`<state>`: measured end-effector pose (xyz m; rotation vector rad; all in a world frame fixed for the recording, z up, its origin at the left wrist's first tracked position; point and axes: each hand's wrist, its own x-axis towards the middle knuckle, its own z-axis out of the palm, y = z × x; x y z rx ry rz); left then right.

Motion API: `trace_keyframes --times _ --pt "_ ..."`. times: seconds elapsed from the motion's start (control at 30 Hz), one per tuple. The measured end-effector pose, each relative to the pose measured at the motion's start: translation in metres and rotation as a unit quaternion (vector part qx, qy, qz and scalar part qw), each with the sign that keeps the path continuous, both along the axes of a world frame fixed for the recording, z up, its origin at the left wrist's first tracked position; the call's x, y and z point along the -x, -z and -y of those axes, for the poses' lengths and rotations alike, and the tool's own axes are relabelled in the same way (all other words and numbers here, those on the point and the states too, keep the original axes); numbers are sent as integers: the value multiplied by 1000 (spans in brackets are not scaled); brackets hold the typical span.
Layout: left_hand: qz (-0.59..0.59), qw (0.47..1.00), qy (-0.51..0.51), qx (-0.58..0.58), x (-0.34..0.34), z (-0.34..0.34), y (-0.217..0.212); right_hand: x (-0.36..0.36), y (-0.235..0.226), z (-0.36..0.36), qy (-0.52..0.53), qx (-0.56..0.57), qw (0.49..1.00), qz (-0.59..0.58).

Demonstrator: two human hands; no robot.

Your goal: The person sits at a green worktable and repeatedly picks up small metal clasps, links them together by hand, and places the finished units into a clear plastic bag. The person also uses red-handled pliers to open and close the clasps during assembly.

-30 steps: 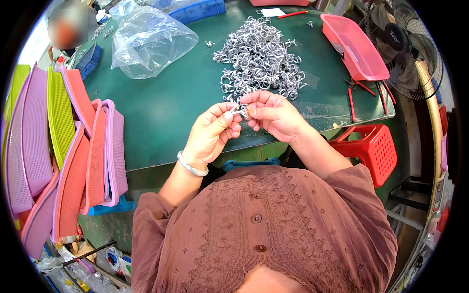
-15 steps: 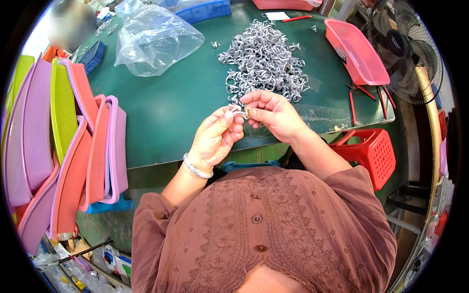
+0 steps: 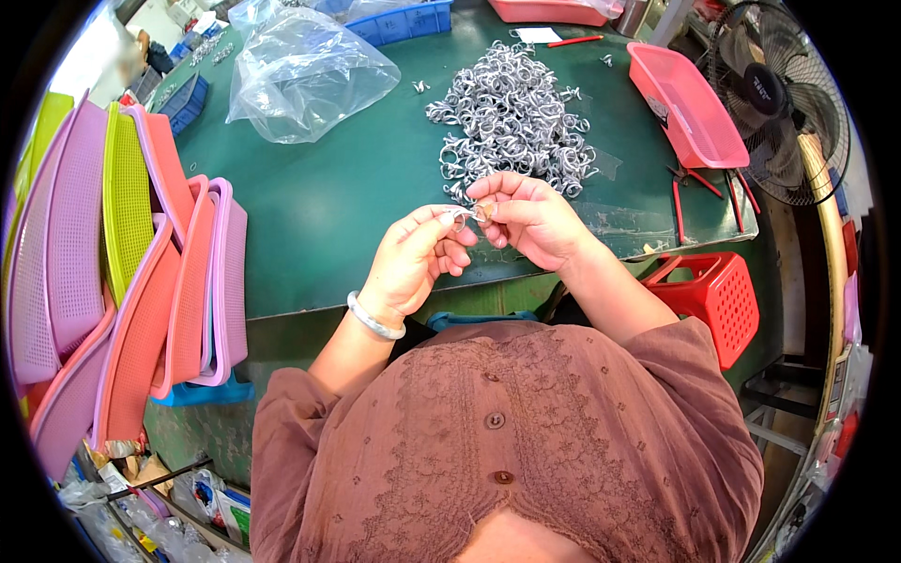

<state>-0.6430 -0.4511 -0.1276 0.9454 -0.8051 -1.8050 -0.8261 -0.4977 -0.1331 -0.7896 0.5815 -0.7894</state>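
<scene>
Hands are meeting over the desk [image 3: 310, 197], left hand [image 3: 418, 258] and right hand [image 3: 530, 218] fingers pinching one small metal clip [image 3: 462, 216] beside the clip pile [image 3: 514, 117], likely needing steady alignment.

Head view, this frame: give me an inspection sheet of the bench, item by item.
Surface: green table, mostly bare in front of the hands.
Job's things: one small metal clip held between both hands; heap of metal clips just beyond.
Clutter: clear plastic bag, pink tray, red-handled pliers, blue bin.
Grippers: left hand and right hand both pinch the clip with their fingers.
Cables: nothing seen.
Surroundings: stacked mesh trays on the left, red basket and fan on the right.
</scene>
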Motion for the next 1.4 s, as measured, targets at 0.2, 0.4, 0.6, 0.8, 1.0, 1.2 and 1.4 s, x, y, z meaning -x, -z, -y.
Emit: trace_keyframes --times 0.2,0.4,0.6,0.8,1.0,1.2,1.4 --pt "9 1000 12 8 5 1 -5 0 -3 1 -10 -10 1000 -18" --pt "0 1000 18 19 6 2 -3 2 -7 1 -17 3 999 -40" --pt "27 998 17 54 9 3 -2 5 -2 8 -41 4 999 -34" --pt "29 996 31 72 8 4 2 6 -8 9 -23 67 993 -97" --pt "63 988 32 136 10 2 5 5 -8 5 41 255 954 -153" --pt "117 970 28 210 10 1 9 7 -15 3 -19 236 964 -122" --pt "220 914 -4 341 7 -3 10 3 -9 -4 135 511 823 -206"
